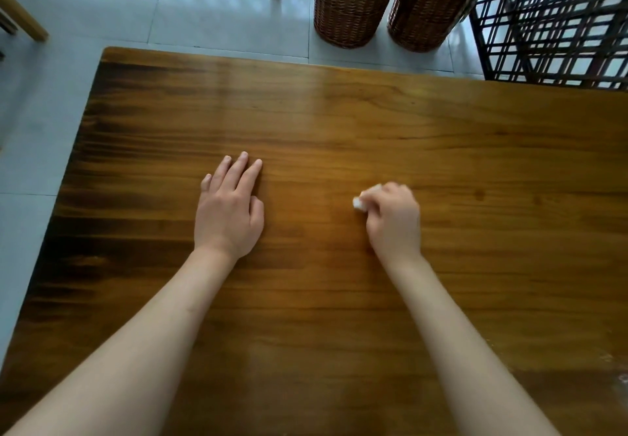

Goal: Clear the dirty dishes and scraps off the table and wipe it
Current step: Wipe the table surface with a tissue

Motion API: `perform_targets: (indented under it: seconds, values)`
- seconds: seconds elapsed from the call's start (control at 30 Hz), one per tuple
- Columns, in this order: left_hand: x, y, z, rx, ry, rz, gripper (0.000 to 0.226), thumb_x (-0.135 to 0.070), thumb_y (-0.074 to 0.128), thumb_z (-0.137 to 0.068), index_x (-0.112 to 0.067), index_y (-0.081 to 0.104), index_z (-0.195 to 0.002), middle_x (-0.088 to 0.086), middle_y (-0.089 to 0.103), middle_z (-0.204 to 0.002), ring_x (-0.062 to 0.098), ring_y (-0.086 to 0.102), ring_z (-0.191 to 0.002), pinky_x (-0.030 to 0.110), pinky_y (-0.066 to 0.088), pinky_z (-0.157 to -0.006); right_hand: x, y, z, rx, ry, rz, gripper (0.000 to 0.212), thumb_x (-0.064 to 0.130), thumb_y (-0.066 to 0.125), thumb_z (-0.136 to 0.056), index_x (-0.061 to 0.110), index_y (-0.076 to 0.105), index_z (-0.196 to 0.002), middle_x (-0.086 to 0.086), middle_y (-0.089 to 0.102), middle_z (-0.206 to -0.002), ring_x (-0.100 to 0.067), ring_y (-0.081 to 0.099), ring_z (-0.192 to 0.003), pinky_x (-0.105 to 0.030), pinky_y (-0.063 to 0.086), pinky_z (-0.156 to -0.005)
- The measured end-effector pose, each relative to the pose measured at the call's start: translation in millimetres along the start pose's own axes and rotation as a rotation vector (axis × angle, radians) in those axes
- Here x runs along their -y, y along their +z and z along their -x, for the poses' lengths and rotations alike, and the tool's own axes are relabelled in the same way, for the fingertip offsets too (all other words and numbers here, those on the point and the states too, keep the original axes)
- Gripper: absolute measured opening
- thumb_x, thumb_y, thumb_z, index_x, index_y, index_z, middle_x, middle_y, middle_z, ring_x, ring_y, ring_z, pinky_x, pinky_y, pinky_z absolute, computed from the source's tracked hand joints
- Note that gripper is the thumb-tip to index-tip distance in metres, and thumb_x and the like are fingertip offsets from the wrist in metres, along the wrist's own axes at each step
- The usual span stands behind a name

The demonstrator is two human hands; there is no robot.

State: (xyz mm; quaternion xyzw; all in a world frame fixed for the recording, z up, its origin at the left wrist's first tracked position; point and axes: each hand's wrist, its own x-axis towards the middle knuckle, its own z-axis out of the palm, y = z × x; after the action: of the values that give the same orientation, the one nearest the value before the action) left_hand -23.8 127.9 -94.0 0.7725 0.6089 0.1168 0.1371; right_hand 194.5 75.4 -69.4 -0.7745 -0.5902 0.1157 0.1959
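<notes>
On the wooden table the right hand is curling its fingers around a small white wad, perhaps tissue or a cloth, too bunched and blurred to name further; only a bit of it is peeking out past the knuckles on the side toward the other hand, and the closed hand is pressing it down against the tabletop. Well apart from that grip, the left hand is lying flat on the wood with its fingers stretched out and slightly spread, holding nothing. Beyond both hands, past the far edge of the table, two wicker baskets are standing side by side on the pale tiled floor, with a dark lattice rack beside them
</notes>
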Motion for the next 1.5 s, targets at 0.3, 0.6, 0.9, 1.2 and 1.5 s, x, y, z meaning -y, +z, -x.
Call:
perform_targets:
  seconds: [0.3, 0.6, 0.9, 1.2, 1.5]
  values:
    - [-1, -1, 1, 0.004, -0.003, 0.004, 0.051, -0.023, 0.039, -0.091, -0.018, 0.04, -0.142, 0.006, 0.034, -0.151, 0.027, 0.023, -0.142, 0.043, 0.014, -0.114, 11, -1, 51, 0.099, -0.151, -0.02, 0.012, -0.008, 0.064, -0.077, 0.002, 0.071, -0.077, -0.008, 0.065, -0.078, -0.025, 0.057, -0.078, -0.031, 0.049, -0.064]
    - [2, 0, 0, -0.012, -0.002, 0.003, 0.052, -0.026, 0.035, -0.09, -0.019, 0.04, -0.142, 0.006, 0.034, -0.15, 0.026, 0.024, -0.141, 0.044, 0.015, -0.114, 19, 4, 57, 0.056, -0.041, 0.017, 0.014, -0.009, 0.06, -0.078, 0.001, 0.07, -0.077, -0.011, 0.064, -0.079, -0.028, 0.056, -0.079, -0.031, 0.044, -0.064]
    - [3, 1, -1, -0.012, 0.009, 0.016, 0.05, -0.019, 0.041, -0.093, -0.02, 0.038, -0.143, 0.005, 0.032, -0.152, 0.025, 0.02, -0.142, 0.044, 0.013, -0.115, 7, 4, 31, -0.05, 0.138, 0.008, 0.015, -0.002, 0.056, -0.085, 0.001, 0.071, -0.083, -0.015, 0.066, -0.086, -0.032, 0.054, -0.085, -0.029, 0.036, -0.072]
    - [2, 1, -2, -0.01, 0.006, 0.007, 0.05, -0.02, 0.042, -0.093, -0.019, 0.037, -0.143, 0.005, 0.032, -0.152, 0.025, 0.021, -0.142, 0.044, 0.014, -0.115, -11, -5, 41, -0.129, 0.217, -0.024, 0.012, -0.001, 0.059, -0.085, 0.0, 0.071, -0.087, -0.013, 0.067, -0.087, -0.031, 0.057, -0.084, -0.028, 0.04, -0.071]
    - [3, 1, -1, -0.023, 0.023, -0.024, 0.05, -0.018, 0.042, -0.093, -0.019, 0.038, -0.143, 0.006, 0.032, -0.151, 0.026, 0.022, -0.142, 0.045, 0.014, -0.115, 30, 10, 77, 0.031, -0.018, -0.107, 0.011, -0.009, 0.065, -0.077, 0.001, 0.071, -0.077, -0.01, 0.064, -0.076, -0.027, 0.056, -0.076, -0.029, 0.045, -0.061]
